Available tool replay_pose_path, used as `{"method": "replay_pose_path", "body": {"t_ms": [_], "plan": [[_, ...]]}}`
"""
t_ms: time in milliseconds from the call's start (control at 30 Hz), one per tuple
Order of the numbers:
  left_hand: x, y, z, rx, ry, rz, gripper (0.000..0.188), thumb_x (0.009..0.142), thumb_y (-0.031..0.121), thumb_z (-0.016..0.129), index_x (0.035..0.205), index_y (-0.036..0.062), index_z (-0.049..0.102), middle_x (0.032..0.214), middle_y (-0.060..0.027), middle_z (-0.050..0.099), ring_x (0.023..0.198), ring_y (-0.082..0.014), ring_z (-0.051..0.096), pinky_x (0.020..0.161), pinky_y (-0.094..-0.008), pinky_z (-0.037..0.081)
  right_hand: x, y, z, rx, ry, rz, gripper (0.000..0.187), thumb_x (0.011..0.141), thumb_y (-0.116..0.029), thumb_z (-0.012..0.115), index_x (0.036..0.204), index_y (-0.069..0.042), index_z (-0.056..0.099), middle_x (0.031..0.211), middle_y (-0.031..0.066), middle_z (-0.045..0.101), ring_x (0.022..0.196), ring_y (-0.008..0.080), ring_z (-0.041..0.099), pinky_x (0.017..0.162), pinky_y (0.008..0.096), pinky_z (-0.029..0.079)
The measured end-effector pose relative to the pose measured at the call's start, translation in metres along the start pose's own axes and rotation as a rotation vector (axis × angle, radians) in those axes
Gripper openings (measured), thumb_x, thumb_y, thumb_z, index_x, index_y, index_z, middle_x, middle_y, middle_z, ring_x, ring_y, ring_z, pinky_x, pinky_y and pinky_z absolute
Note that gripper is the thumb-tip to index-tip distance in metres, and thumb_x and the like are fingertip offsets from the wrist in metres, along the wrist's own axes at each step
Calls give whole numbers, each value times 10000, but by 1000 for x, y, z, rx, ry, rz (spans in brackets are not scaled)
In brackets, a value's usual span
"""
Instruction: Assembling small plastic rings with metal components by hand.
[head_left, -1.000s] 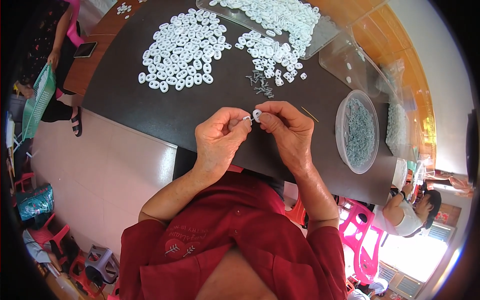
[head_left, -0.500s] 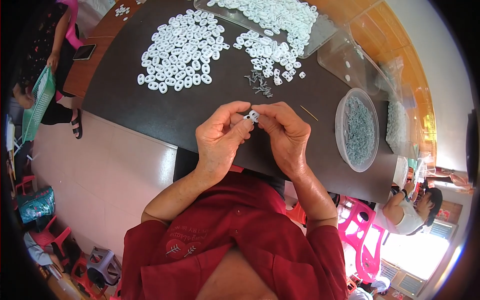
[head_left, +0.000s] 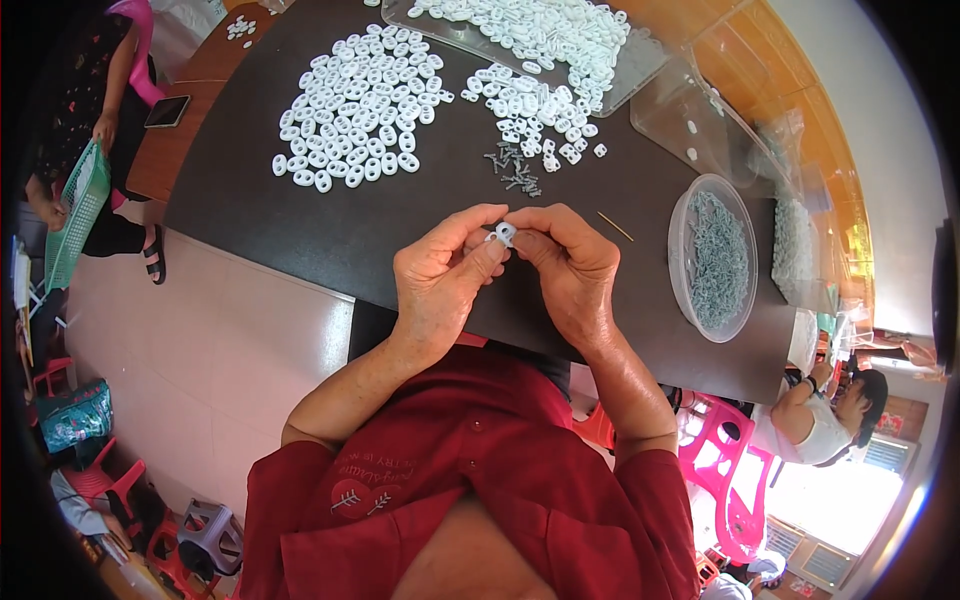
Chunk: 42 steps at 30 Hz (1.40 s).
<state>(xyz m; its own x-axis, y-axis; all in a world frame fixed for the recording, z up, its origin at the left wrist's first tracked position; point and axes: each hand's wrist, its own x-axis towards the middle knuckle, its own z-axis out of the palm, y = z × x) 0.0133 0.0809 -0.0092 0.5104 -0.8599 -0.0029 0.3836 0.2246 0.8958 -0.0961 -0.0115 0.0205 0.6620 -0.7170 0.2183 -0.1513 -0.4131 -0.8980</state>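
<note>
Just above the table's near edge, my left hand and my right hand meet, both closed at the fingertips. Between them they pinch a small white plastic piece with holes; fingers cover part of it. Beyond my hands lies a little pile of grey screws. Behind the screws is a heap of small white plastic parts. To the left spreads a broad group of white oval pieces with holes.
A round clear tub of screws stands on the right of the dark table. Near it lies a thin wooden stick. A clear tray of white parts sits at the back. One person holds a green basket; another sits at right.
The white piece has turned and tilted slightly between my fingertips. My hands keep nearly the same place, both still pinching it.
</note>
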Motion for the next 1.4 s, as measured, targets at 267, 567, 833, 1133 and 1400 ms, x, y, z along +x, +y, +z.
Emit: {"method": "replay_pose_path", "body": {"t_ms": [267, 567, 833, 1133, 1400], "plan": [[0, 3, -3, 40, -23, -19, 296, 872, -15, 604, 1167, -29, 577, 845, -45, 616, 743, -76, 572, 645, -203, 490, 1, -2, 1, 167, 21, 80, 116, 844, 55, 577, 936, 31, 643, 826, 14, 621, 725, 65, 537, 657, 210, 458], [0, 3, -7, 149, -51, 0, 286, 863, -28, 607, 1148, -39, 588, 823, -31, 606, 713, -71, 549, 637, -197, 464, 2, -1, 2, 101, 39, 83, 117, 846, 59, 571, 934, 30, 643, 826, 16, 619, 716, 65, 528, 652, 211, 453], [0, 3, -9, 152, -41, 1, 275, 864, -30, 604, 1139, -44, 592, 823, -34, 605, 717, -75, 554, 631, -201, 468, 1, 3, 4, 125, 18, 58, 116, 850, 58, 568, 928, 19, 646, 818, 19, 614, 712, 66, 525, 642, 213, 449], [1, -1, -5, -33, -17, -39, 280, 874, -9, 602, 1149, -58, 583, 855, -53, 631, 716, -87, 571, 633, -216, 484, -4, 4, 2, 26, -15, -16, 154, 841, 62, 577, 975, 12, 633, 844, 22, 593, 739, 74, 531, 680, 219, 446], [2, 4, -2, -114, -5, -3, 246, 871, -9, 601, 1112, -54, 614, 844, -55, 644, 691, -83, 563, 658, -203, 473, -11, -4, 9, 77, -23, 10, 292, 778, 67, 650, 1059, -9, 623, 910, 43, 566, 768, 100, 559, 703, 237, 465]]}}
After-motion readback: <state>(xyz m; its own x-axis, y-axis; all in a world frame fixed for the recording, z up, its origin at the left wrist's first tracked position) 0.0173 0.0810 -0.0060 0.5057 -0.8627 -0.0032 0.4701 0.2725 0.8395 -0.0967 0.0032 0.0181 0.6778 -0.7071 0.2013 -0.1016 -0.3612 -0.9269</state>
